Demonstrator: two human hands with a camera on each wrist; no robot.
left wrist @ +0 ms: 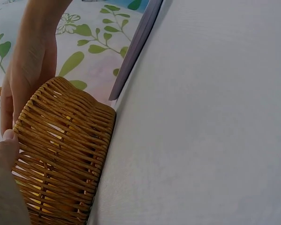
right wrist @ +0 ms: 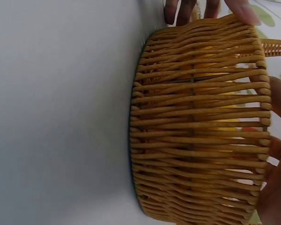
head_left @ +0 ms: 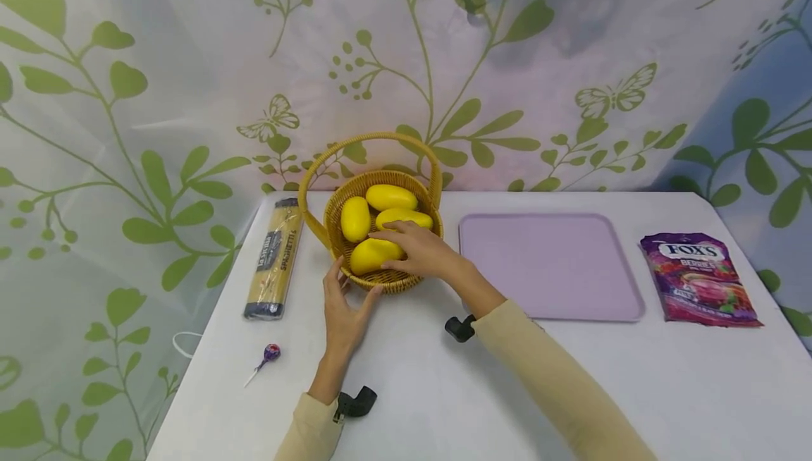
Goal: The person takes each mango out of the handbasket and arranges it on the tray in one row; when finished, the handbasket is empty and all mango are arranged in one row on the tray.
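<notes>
Yellow and smooth, the front fruit lies in the basket with the right hand over its right end. That thumb comes down at the fruit's near side while the fingers reach over its far side; whether they grip it or merely touch it cannot be told, since the weave hides much of them in the right wrist view. The left hand holds the basket from outside at its near left, thumb by the rim and other fingers spread round the wall. Beneath the right fingers, partly covered, is the middle fruit; the left fruit and the back fruit lie close by in the same basket, its handle arching up behind.

The step in hand looks like handling one fruit while the other hand steadies its container. The next move seems to call for a sure hold on that smooth skin, clear of neighbouring fruit and handle, with the left hand bracing the rim.

Right of the basket lies a lilac tray, and past it a purple sweet bag. Leftward on the white table lie a spaghetti pack and, nearer, a lollipop.
</notes>
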